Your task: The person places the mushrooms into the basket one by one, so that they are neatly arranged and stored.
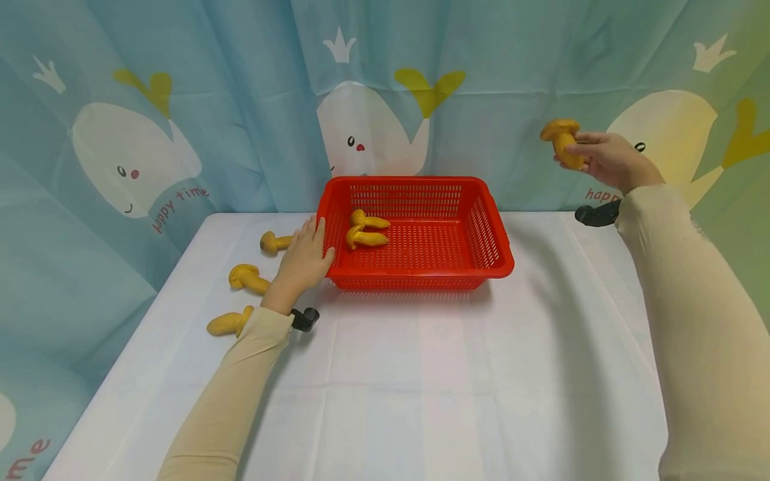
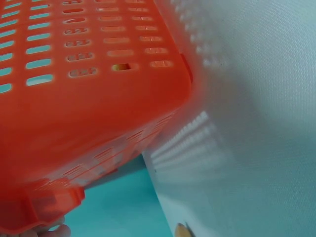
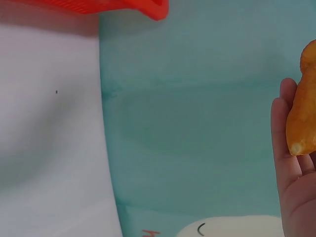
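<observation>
Blue-green cloth (image 1: 252, 133) with white whales (image 1: 373, 127) hangs behind a table (image 1: 409, 374) with a pale cloth on it. On the table sits a red plastic basket (image 1: 421, 273) with little holes. Two small yellow mushrooms (image 1: 370, 238) lie inside, on its left side. Three more yellow mushrooms (image 1: 226, 324) lie left of the basket, partly hidden by the left arm. The left hand (image 1: 303, 259) touches the basket's left rim, fingers straight and thumb apart. High up, right of the basket, the right hand (image 1: 613, 160) holds a yellow-orange mushroom with a fat stem (image 1: 565, 141) between thumb and fingers.
</observation>
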`<state>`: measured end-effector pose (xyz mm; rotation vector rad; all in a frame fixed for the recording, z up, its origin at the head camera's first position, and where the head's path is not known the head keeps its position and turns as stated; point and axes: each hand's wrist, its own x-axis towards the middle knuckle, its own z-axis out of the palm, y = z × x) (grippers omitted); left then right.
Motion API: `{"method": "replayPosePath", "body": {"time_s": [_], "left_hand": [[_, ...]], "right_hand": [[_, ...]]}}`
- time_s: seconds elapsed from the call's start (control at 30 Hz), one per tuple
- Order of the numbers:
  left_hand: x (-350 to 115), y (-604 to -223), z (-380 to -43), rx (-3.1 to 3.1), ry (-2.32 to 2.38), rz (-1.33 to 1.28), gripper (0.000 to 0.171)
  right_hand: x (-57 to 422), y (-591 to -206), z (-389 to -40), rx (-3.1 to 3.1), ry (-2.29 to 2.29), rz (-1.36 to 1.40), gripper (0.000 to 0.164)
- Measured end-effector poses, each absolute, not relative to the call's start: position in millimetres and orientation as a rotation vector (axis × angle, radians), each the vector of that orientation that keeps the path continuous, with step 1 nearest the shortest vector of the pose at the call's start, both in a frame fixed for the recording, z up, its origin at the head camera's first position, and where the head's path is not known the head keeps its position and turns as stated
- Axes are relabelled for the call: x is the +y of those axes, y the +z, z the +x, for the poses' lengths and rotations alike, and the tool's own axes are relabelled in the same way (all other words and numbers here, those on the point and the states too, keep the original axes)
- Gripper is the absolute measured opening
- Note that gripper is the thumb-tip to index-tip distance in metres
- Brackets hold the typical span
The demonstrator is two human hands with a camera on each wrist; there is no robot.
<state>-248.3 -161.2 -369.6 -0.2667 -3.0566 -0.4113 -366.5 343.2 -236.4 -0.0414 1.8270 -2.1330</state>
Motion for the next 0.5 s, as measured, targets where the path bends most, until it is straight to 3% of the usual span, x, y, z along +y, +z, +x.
{"method": "replayPosePath", "body": {"time_s": [0.5], "left_hand": [[-160,-365,-245,-3.072,-0.471,-0.255,0.065]], "right_hand": [[323,-224,-370,1.901,-2.042,-0.116,0.011]]}}
